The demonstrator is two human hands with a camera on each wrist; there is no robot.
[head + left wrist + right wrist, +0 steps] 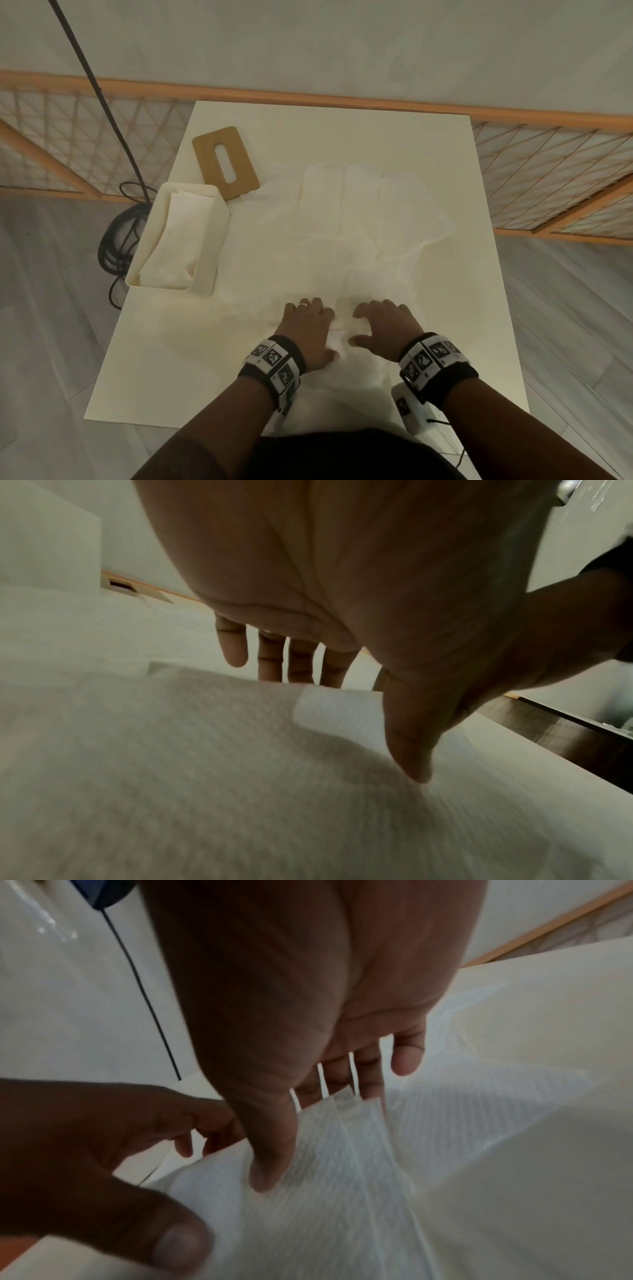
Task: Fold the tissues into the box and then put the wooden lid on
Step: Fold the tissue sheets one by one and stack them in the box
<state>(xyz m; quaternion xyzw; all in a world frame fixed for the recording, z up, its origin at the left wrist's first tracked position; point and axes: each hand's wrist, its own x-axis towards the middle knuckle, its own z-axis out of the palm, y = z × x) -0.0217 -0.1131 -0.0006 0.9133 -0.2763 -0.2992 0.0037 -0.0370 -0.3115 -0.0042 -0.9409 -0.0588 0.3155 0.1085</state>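
A white open box (219, 219) stands at the table's left with folded tissues (174, 240) inside. Just behind it the wooden lid (209, 154) with a slot lies flat. Loose white tissues (359, 219) are spread over the middle of the table. My left hand (310, 322) and right hand (385, 322) lie palm down side by side on the near tissue. In the left wrist view the fingers (270, 656) reach straight past the tissue's (205, 777) raised far edge and the thumb touches it. In the right wrist view the thumb (270, 1150) presses on layered tissue (342, 1191).
A black cable (116, 236) coils on the floor to the left of the table (154, 377). A wooden lattice rail (342, 99) runs behind it. A small white device (407, 407) hangs under my right wrist at the near edge.
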